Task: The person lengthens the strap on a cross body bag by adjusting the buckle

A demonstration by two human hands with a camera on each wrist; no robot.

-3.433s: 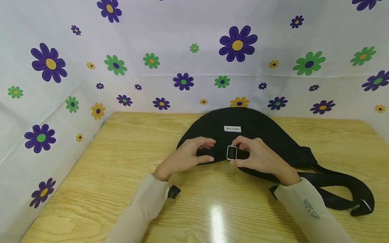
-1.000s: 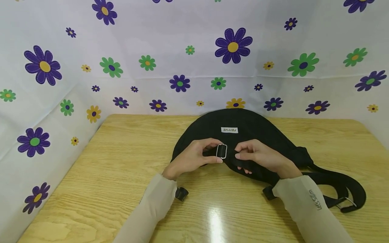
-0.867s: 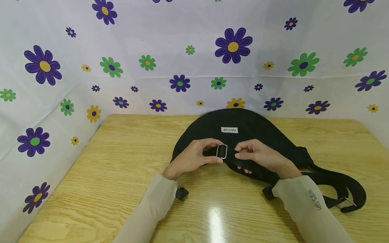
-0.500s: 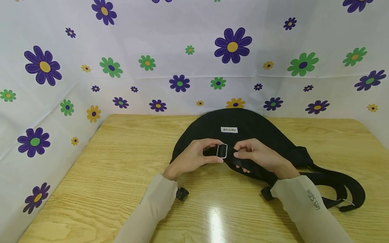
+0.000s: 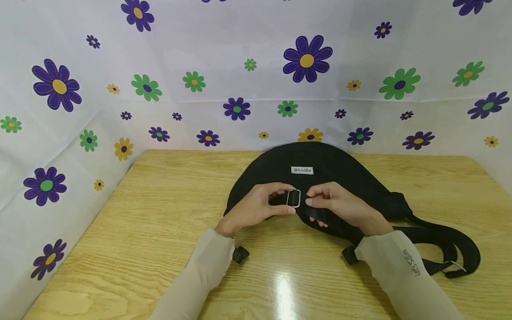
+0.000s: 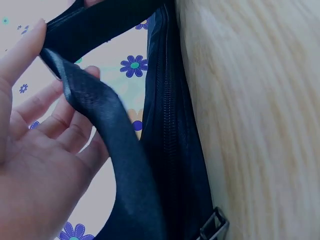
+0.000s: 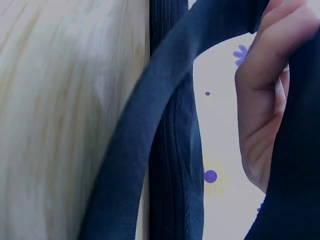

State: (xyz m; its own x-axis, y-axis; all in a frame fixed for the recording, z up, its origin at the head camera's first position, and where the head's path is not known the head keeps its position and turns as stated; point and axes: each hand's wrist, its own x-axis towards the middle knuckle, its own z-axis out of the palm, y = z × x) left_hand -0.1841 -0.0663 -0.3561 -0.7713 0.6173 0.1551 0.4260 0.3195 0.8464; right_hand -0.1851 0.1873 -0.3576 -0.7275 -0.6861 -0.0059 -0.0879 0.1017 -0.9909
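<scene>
Head view: on the table (image 5: 140, 231), near the sleeves, lie two black clips (image 5: 240, 255). Beyond them the left hand (image 5: 252, 209) pinches the strap (image 5: 280, 200) beside its metal buckle (image 5: 294, 198); the right hand (image 5: 340, 206) pinches the strap opposite. Behind lies the black bag (image 5: 320, 160).

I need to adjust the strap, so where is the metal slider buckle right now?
In the head view the metal slider buckle sits mid-table on the strap, between the left hand and right hand, before the black bag.

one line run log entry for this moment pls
left hand: grips black webbing strap by silver metal slider | right hand: pinches strap | black fabric sling bag: flat on wooden table
</scene>
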